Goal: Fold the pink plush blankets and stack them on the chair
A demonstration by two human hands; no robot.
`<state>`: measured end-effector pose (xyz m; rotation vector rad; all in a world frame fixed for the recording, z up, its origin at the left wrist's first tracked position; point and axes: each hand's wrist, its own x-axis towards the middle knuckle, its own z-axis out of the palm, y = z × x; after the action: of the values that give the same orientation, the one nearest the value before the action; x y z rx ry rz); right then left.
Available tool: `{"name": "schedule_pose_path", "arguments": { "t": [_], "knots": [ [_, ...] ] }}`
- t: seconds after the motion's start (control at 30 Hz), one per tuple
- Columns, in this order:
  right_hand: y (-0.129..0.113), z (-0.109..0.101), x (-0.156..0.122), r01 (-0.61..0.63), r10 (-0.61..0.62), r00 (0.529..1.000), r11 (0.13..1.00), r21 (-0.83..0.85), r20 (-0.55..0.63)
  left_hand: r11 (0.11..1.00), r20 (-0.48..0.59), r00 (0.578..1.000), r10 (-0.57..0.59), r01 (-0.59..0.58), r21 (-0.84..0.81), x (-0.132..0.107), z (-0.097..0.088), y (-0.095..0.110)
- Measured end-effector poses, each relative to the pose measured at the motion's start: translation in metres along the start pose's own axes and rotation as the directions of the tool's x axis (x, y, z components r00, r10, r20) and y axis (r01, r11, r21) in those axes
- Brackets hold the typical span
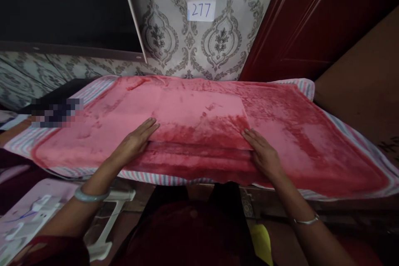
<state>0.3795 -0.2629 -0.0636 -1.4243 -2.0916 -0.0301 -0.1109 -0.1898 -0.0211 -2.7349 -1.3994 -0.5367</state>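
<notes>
A pink-red plush blanket (299,133) with a striped border is spread over a table-like surface. In its middle lies a flat, folded piece of plush cloth (199,131) of the same colour, its near edge straight. My left hand (135,139) rests flat at the left end of this cloth, fingers stretched out and pointing away from me. At the right end, my right hand (263,151) lies with extended fingers touching the cloth's corner. Both hands press from above and neither grasps anything. Where the cloth ends on the left is hard to make out.
Behind the blanket is a patterned wall with a paper label (201,9) reading 277. A dark screen (68,8) stands at the back left, a dark red door (305,25) at the back right. A pink and white plastic item (40,203) sits low on the left.
</notes>
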Motion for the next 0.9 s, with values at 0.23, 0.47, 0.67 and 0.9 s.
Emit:
{"name": "schedule_pose_path", "arguments": {
  "t": [0.23,0.47,0.67,0.9],
  "knots": [
    [0.002,0.001,-0.007,-0.023,0.02,0.999,0.997,0.074,0.037,0.997,0.039,0.999,0.012,-0.009,-0.078,-0.008,-0.002,-0.006],
    [-0.038,-0.024,0.038,0.059,-0.056,0.998,0.993,0.103,-0.039,0.996,-0.04,0.999,-0.032,0.029,-0.081,0.029,-0.031,0.041],
    [-0.075,0.015,0.087,0.071,-0.062,0.987,0.996,-0.056,0.146,0.998,0.009,1.0,0.005,-0.006,0.064,0.081,0.004,0.104],
    [-0.083,0.04,0.077,0.04,0.042,0.955,0.964,-0.264,0.295,0.99,0.109,0.993,-0.049,0.034,0.133,0.079,0.044,0.102]
  ]
}}
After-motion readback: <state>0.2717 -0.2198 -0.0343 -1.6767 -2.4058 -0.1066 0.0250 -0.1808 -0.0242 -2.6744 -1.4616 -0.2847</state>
